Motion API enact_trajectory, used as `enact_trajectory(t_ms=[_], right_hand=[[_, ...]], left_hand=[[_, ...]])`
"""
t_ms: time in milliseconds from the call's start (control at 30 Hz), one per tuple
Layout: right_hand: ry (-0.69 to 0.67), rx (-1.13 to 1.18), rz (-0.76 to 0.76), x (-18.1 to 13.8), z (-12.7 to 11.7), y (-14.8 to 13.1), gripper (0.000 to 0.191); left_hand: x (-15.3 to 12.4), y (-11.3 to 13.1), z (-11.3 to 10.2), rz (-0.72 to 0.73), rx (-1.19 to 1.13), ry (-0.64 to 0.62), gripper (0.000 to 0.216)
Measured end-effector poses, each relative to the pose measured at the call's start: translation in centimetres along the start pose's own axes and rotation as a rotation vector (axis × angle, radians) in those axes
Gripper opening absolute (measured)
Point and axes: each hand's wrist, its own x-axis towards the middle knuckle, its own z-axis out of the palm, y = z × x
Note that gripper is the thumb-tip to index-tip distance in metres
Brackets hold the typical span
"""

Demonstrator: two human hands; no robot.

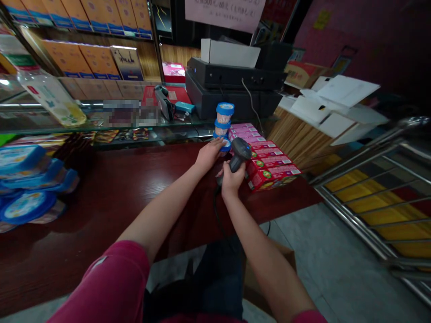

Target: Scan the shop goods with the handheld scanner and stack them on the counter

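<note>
Centrally, a barcode scanner [241, 151] is clasped by the right hand [234, 180] near red boxes [273, 165]; the left hand [208, 156] touches a blue-lidded tub [226, 145], whether gripping it is unclear. Both forearms [163, 204] converge forward over the counter [111, 202] and its near edge, with open surface leftward toward stacked tubs [28, 168].

We're head-mounted here, looking forward and steeply down: bare left hand [210, 155] and bare right hand [233, 181] near mid-view, glossy dark-red wooden counter [134, 202] close below.
</note>
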Motion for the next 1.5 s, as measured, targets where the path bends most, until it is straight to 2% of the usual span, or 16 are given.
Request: enact_trajectory(t_ms=[100,167,300,400,500,600,800,967,1167,1333,1400,1500], right_hand=[[0.064,0.071,0.013,-0.3,0.2,-0.7,0.046],[0.017,0.163,0.051,-0.9,0.3,-1.6,0.047],[-0.340,0.310,0.229,-2.8,0.6,-3.4,0.047],[-0.574,0.290,0.332,-4.3,1.0,-4.2,0.046],[-0.686,0.226,0.318,-5.3,1.4,-4.2,0.044],[-0.726,0.182,0.277,-5.6,1.7,-4.1,0.044],[-0.747,0.128,0.269,-5.7,1.8,-4.1,0.042],[-0.754,0.086,0.214,-5.8,2.0,-4.0,0.043],[-0.730,0.098,0.262,-6.0,1.8,-4.5,0.045],[-0.690,0.153,0.351,-7.1,3.3,-5.2,0.045],[-0.725,0.208,0.387,-8.1,5.1,-5.3,0.045],[-0.799,0.302,0.440,-10.4,8.6,-5.6,0.043]], left_hand=[[-2.0,-1.5,-1.0,-0.045,-0.067,0.067,0.047],[-4.2,-3.0,-2.5,-0.143,-0.094,0.119,0.045],[-9.5,-6.6,-7.1,-0.344,-0.060,0.167,0.039],[-13.1,-8.5,-10.4,-0.433,-0.026,0.208,0.032],[-15.5,-9.0,-12.0,-0.502,-0.031,0.301,0.030],[-16.2,-8.5,-12.2,-0.524,-0.028,0.337,0.033],[-16.0,-7.9,-11.8,-0.491,0.046,0.279,0.042],[-16.1,-8.1,-11.5,-0.482,0.081,0.268,0.039],[-17.0,-7.2,-12.4,-0.352,0.116,0.236,0.040],[-20.8,-5.4,-16.5,-0.141,0.258,0.175,0.041],[-23.3,-4.5,-19.0,-0.100,0.321,0.171,0.041],[-27.7,-3.3,-23.3,-0.122,0.414,0.191,0.041]])
